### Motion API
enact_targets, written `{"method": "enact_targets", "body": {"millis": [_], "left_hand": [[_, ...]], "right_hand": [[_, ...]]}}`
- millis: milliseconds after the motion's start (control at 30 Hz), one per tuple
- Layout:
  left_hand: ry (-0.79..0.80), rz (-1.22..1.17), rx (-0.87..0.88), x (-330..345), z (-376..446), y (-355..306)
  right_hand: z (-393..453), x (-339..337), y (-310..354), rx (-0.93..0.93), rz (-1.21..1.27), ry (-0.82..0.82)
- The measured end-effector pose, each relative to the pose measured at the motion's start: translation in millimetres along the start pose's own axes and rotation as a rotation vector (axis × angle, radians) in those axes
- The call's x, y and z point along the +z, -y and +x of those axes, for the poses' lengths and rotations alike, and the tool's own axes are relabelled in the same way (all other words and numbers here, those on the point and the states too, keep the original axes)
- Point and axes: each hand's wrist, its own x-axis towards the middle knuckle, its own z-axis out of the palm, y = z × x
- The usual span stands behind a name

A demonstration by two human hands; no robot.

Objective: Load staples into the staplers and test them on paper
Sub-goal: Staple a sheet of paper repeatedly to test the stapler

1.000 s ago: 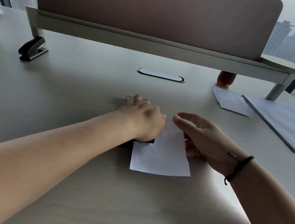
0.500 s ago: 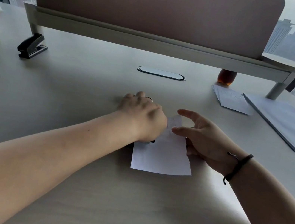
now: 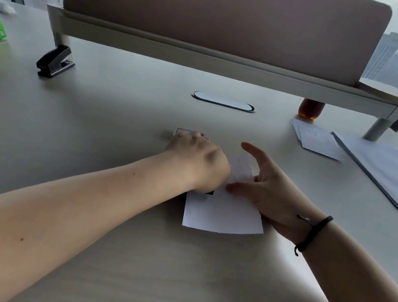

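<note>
Head view over a pale worktop. Left hand lies curled over a mostly hidden black stapler, pressing it at the top-left corner of a white paper slip, centre of worktop. Right hand steadies the slip w/ thumb on it, index finger raised, grip released. A 2nd black stapler sits far left; paper stacks far right.

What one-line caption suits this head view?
Left hand presses a stapler onto paper steadied by the right hand.
</note>
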Motion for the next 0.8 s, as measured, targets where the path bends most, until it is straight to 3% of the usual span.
{"method": "enact_targets", "body": {"millis": [133, 300, 400, 500, 600, 700, 800], "left_hand": [[-0.264, -0.294, -0.045, 2, -9, 4], [-0.643, -0.792, -0.248, -13, -14, 22], [-0.791, -0.871, -0.178, -16, -24, 35], [-0.802, -0.854, -0.003, -13, -45, 48], [-0.794, -0.69, 0.184, -7, -71, 60], [-0.743, -0.524, 0.29, 0, -90, 65], [-0.732, -0.507, 0.31, 0, -98, 63]], "right_hand": [[-2, 3, -1, -0.067, -0.147, -0.063], [-4, 1, 1, -0.111, -0.158, -0.09], [-8, -15, 8, -0.075, -0.089, -0.093], [-21, -48, 26, -0.078, 0.007, -0.054], [-33, -67, 45, -0.087, 0.181, 0.029], [-36, -53, 59, -0.121, 0.261, 0.144], [-36, -18, 70, -0.145, 0.247, 0.206]]}}
